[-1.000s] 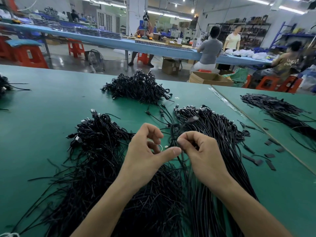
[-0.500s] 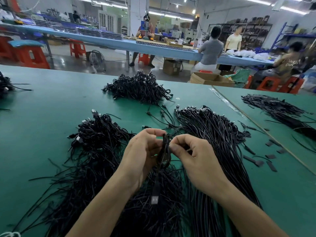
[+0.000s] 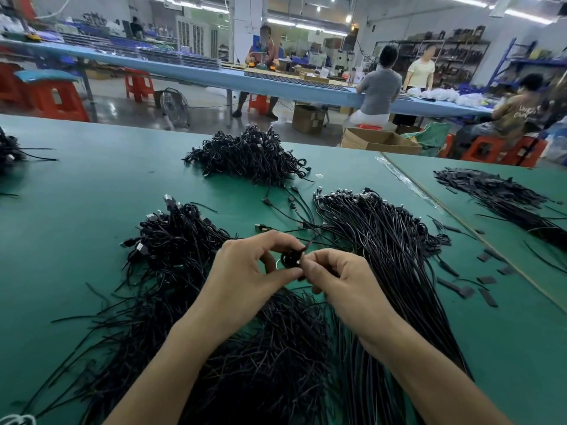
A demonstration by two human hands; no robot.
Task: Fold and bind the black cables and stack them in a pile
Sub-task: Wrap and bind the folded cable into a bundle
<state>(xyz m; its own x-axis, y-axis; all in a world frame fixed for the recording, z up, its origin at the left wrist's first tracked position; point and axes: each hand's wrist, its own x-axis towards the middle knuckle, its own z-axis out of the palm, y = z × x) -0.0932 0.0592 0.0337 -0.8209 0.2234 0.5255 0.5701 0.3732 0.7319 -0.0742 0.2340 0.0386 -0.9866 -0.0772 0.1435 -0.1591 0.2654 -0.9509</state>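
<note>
Head view: mid-frame, left hand (image 3: 245, 271) and right hand (image 3: 340, 280) sit close together, both pinching a small tight cable coil (image 3: 291, 258), thin and glossy black, above the matte green tabletop (image 3: 92, 185). Long straight cables (image 3: 392, 240) fan out right of them, and a bristly bound heap (image 3: 251, 157) sits upper centre. The shirt print (image 3: 526, 111) far right is too blurry to read

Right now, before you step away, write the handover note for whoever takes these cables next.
Left hand: pinches the folded cable between thumb and fingers.
Right hand: pinches the same cable from the other side, apparently binding it.
Things: straight loose cables lie right of the hands; a heap of bundled cables sits at the far side of the green table.
Done: this cable is folded.
Left: finish its binding, put it on a pile, then work through the loose cables.
</note>
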